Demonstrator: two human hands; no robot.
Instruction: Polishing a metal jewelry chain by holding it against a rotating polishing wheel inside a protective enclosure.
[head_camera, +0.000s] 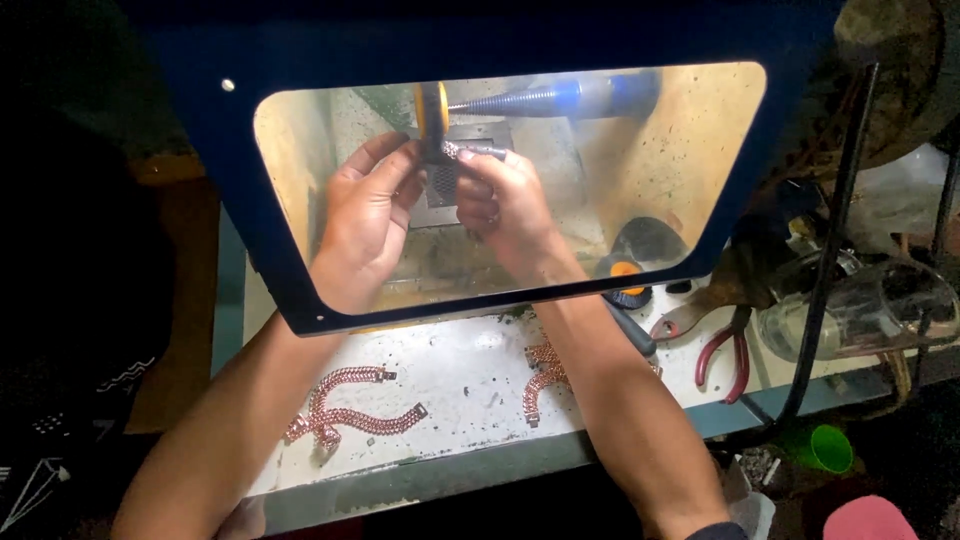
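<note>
We reached both arms up from the bottom of the view, under the dark blue frame of a clear shield, so that our hands showed through its window. Our left hand was raised with its back toward us, fingers curled and the thumb and fingertips closed on one end of a small silvery chain piece. Our right hand stood just beside it, wrist bent, fingers folded tight and pinching the other end of the same piece. Between the two hands the chain piece was held against the edge of a yellow wheel, which sat on a tapered spindle running off to the right. How much of the piece lay hidden in our fingers, we could not tell.

Both forearms stretched over a white bench. Under the left forearm lay two copper-coloured chains, curled and touching each other. Another copper chain lay beside the right forearm, partly hidden by it. To the right, red-handled pliers rested on the bench near a clear glass jar lying on its side. A green cup stood lower, beyond the bench's edge.
</note>
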